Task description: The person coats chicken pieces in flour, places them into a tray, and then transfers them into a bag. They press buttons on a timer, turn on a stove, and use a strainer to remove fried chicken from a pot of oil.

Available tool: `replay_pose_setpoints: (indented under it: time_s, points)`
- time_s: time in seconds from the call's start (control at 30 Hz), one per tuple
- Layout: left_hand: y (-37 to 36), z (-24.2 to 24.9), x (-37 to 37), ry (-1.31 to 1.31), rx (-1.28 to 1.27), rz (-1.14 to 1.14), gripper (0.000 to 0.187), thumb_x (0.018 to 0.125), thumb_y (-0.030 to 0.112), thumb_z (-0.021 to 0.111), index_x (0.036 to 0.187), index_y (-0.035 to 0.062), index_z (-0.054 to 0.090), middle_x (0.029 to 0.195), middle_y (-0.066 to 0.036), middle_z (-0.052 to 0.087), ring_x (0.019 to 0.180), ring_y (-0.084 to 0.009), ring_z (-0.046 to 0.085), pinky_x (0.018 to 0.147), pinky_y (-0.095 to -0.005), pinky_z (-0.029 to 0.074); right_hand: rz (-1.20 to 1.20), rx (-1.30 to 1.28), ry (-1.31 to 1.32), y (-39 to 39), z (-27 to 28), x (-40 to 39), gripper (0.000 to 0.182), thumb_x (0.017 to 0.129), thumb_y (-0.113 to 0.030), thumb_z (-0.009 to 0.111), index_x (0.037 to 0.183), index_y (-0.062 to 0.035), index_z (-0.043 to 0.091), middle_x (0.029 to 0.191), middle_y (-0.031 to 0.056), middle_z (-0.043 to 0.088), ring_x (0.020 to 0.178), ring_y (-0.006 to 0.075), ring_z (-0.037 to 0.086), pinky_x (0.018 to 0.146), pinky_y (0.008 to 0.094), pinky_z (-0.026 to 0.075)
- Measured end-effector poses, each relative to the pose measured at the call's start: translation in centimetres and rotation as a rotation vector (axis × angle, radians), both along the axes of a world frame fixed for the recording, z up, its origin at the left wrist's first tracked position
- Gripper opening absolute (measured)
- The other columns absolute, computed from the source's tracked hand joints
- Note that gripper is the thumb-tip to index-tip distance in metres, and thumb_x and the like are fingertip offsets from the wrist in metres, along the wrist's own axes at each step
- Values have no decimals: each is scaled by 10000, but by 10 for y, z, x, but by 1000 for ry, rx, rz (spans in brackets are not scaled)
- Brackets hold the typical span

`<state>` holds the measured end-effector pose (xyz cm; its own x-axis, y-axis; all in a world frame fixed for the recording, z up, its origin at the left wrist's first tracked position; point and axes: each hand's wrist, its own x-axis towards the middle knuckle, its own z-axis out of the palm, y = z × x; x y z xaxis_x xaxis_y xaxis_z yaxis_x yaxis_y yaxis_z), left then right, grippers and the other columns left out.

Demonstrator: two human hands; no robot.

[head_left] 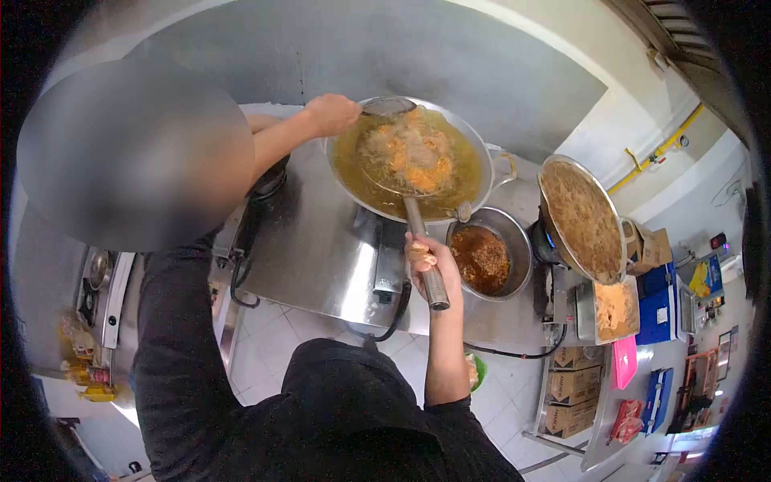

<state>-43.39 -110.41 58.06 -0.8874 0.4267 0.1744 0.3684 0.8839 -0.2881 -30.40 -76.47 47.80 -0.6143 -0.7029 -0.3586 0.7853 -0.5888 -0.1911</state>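
Note:
My right hand (434, 269) is wrapped around the thick metal handle of a large strainer (413, 215). Its basket lies in a wide wok (480, 189) of bubbling yellow oil, around orange-brown frying pieces (418, 157). At the wok's far left rim, my left hand (333, 114) is closed on a round metal skimmer (389, 105), whose head reaches over the oil. The skimmer's grip is mostly hidden by the fingers. A blurred patch covers part of my left arm.
Right of the wok stands a deep metal pot (526, 261) with reddish-brown contents. Beyond it, a second wok (582, 217) full of brown food sits over a blue flame. A metal tray (617, 309) holds orange batter-like food. A black hose (514, 353) hangs along the counter front; cartons (574, 386) are stacked below.

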Motion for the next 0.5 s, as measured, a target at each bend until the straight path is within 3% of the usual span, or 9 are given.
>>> replay_pose_setpoints:
  time_s: [0.1,0.27,0.5]
  points:
    - [-2,8,21,-29,36,-9,259,969,190,377,972,-18,532,642,-198,596,630,-383,628,552,-473,510,2,5,-20,4,-2,4,200,947,-99,488,1066,60,473,699,24,470,442,42,414,346,170,365]
    - [7,31,33,48,-110,14,239,954,183,400,991,-14,529,671,-189,611,636,-385,632,557,-463,515,9,-3,-15,3,-10,8,196,949,-107,491,1065,49,472,695,19,460,442,46,404,353,175,361]
    - [23,29,-27,50,-21,102,177,899,130,469,969,-11,550,698,-176,634,686,-350,662,603,-458,539,22,12,-44,3,-1,14,195,944,-119,506,1060,35,476,686,4,441,445,41,388,364,172,357]
